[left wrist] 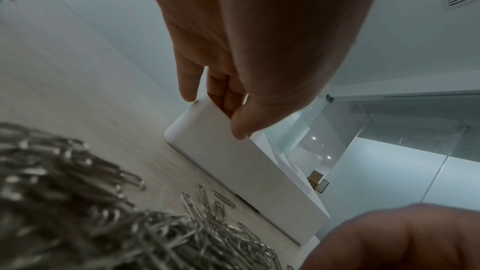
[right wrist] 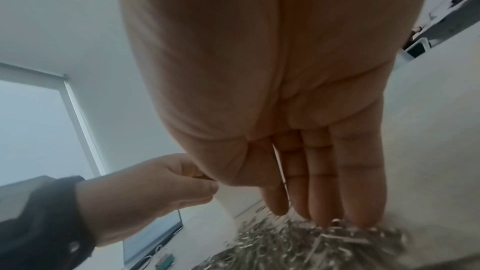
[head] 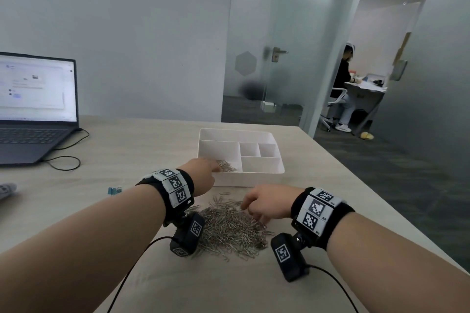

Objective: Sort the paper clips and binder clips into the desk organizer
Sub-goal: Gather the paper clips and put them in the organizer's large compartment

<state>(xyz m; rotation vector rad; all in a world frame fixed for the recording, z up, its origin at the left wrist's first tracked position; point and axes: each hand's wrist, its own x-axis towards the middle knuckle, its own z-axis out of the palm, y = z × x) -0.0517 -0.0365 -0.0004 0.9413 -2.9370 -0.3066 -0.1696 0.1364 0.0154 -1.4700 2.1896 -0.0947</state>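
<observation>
The white desk organizer [head: 262,178] stands mid-table, its front wall also showing in the left wrist view [left wrist: 233,161]. A few silver paper clips [head: 226,165] lie in its front-left compartment. My left hand [head: 203,175] reaches over that corner, fingers [left wrist: 221,89] extended down past the rim with their tips hidden and the thumb at the wall's top edge. A big pile of paper clips [head: 229,229] lies in front of the organizer. My right hand [head: 262,203] hovers over the pile, straight fingers [right wrist: 319,192] touching the clips [right wrist: 311,241]. A blue binder clip [head: 114,190] sits to the left.
An open laptop [head: 33,109] stands at the far left with a black cable [head: 66,160] looping on the table. A grey object [head: 6,189] lies at the left edge. The table's right edge [head: 368,190] runs diagonally close to my right arm.
</observation>
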